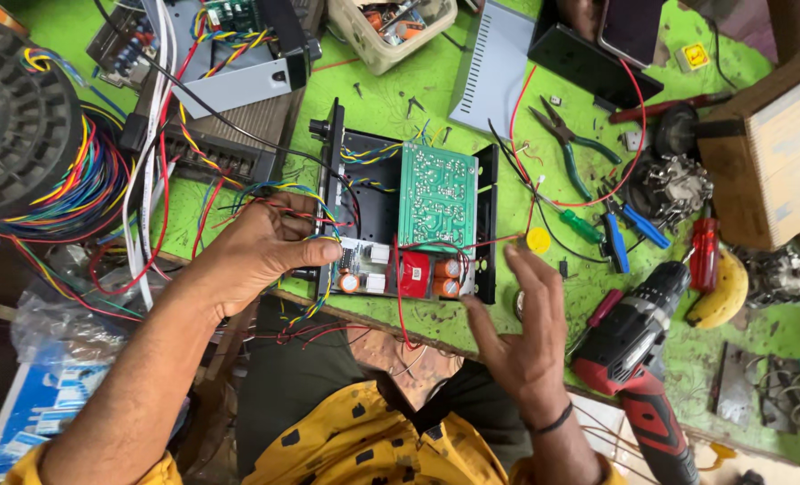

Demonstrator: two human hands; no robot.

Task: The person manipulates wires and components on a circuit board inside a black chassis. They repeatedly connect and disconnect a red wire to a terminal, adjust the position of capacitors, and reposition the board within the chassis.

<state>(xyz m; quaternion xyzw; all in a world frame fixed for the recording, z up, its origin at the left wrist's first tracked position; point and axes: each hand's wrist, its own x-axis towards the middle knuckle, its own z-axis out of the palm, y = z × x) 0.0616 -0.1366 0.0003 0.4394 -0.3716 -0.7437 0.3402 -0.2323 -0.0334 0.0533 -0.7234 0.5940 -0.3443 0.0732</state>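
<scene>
At the centre of the frame sits the black chassis [378, 211] with its green circuit board [437, 196]. My left hand [256, 256] pinches the coloured wires [315, 235] at its left edge, while my right hand [521, 328] hovers with fingers spread, empty. I judge the boards fragile and the wires limp, so I'd grip the stiff metal walls.

A black, open metal chassis [378, 207] lies flat on the green table, with its lid off. Inside it a green circuit board [436, 195] stands at the far half. A smaller board with a red block [414, 274] and orange capacitors [448, 277] sits at the near edge. A bundle of thin wires, yellow, blue and red [315, 229], comes out at its left side.
</scene>
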